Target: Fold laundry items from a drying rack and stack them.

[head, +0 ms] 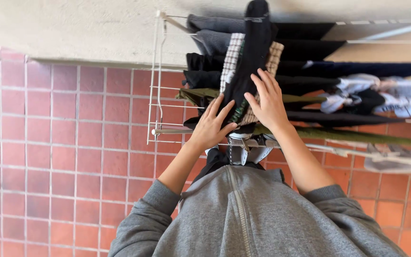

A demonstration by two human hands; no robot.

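A long black garment point(254, 45) lies lengthwise over a white wire drying rack point(155, 102), on top of a plaid cloth point(231, 57). My left hand point(211, 124) rests flat on the near end of the black garment, fingers spread. My right hand point(268, 101) lies flat on it too, just to the right, over the plaid cloth's edge. Neither hand grips anything. Under them hang dark grey, black and olive clothes point(205, 94).
More laundry hangs to the right: white pieces point(381, 93), dark items and an olive piece point(353, 135). Red floor tiles point(72, 143) spread left and below. A pale wall point(82, 28) runs along the top. My grey zipped sweater point(243, 219) fills the bottom.
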